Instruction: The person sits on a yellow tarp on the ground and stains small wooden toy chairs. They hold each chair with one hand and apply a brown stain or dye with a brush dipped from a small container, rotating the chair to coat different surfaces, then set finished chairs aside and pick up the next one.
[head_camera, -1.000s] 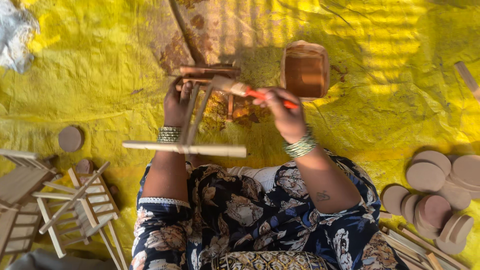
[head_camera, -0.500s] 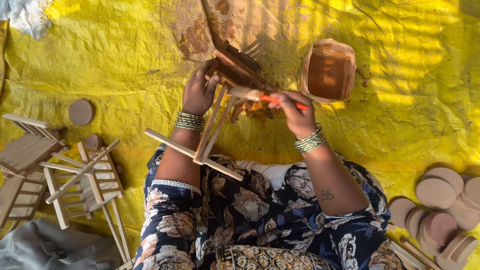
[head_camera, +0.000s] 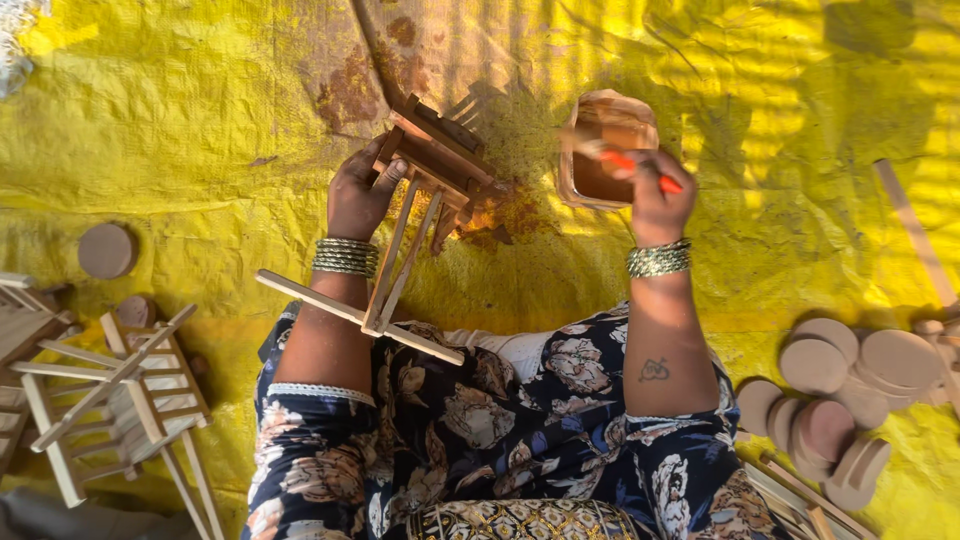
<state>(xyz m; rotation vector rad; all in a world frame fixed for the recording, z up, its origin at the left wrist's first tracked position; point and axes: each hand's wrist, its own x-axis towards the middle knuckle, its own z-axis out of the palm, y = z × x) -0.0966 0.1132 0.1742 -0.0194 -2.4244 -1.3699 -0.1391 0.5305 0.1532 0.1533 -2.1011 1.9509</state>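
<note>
**A:** I see the left hand (head_camera: 358, 196) clamped on the wooden frame (head_camera: 420, 190), fingers wrapped round a slat near its painted end. The frame sits at about 11 o'clock from the lap, tilted, its long legs running down to a crossbar (head_camera: 357, 316) over the knee.

**B:** Handling?

**A:** I'd judge it light and stiff, but thin slats and glued joints look fragile. Grip at the joint block, not mid-slat. Stained parts are probably wet, so slippery.

**B:** Right hand?

**A:** Right hand (head_camera: 660, 195) is closed on a red-handled brush (head_camera: 628, 165) at 1 o'clock, bristles dipped into the small pot (head_camera: 603, 150). The hands are well apart.

**B:** Pot contents?

**A:** Brown liquid, likely stain or glue; I can't tell the level from here. Brown spills mark the yellow sheet (head_camera: 200, 120) beside it.
</note>
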